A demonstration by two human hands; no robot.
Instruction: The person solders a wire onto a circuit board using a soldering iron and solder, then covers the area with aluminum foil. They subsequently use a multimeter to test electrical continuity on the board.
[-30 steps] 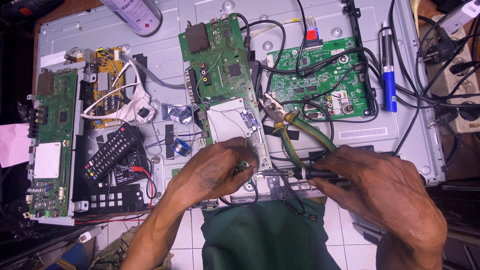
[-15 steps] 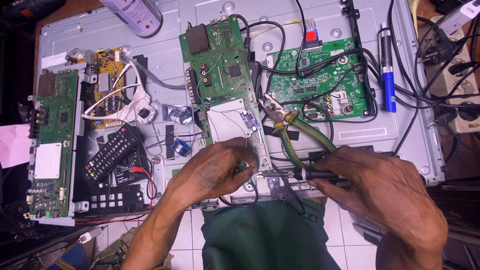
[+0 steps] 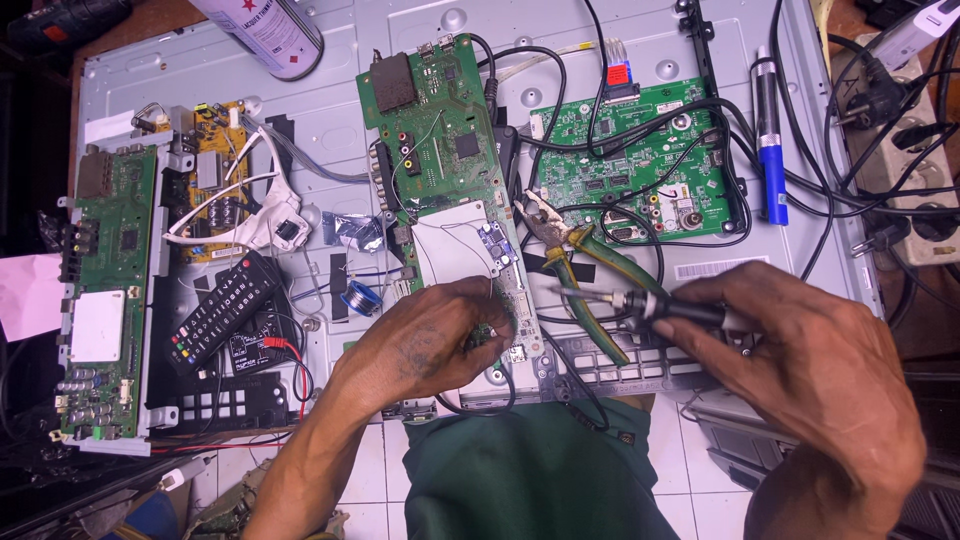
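My left hand (image 3: 425, 345) rests on the lower end of the long green circuit board (image 3: 440, 150), fingers curled together and pinching something small there; I cannot tell what. My right hand (image 3: 800, 350) is clamped around the dark handle of a soldering iron (image 3: 640, 303), its tip pointing left toward the board's lower edge, just beside my left fingers. Green-handled pliers (image 3: 575, 270) lie under the iron, jaws pointing up-left. The board lies on a grey metal panel (image 3: 330, 60), which covers the surface. A second green board (image 3: 640, 165) sits to the right under black cables. A black remote (image 3: 222, 312) and a small solder spool (image 3: 358, 297) lie to the left. A spray can (image 3: 262, 32) stands at the top edge.
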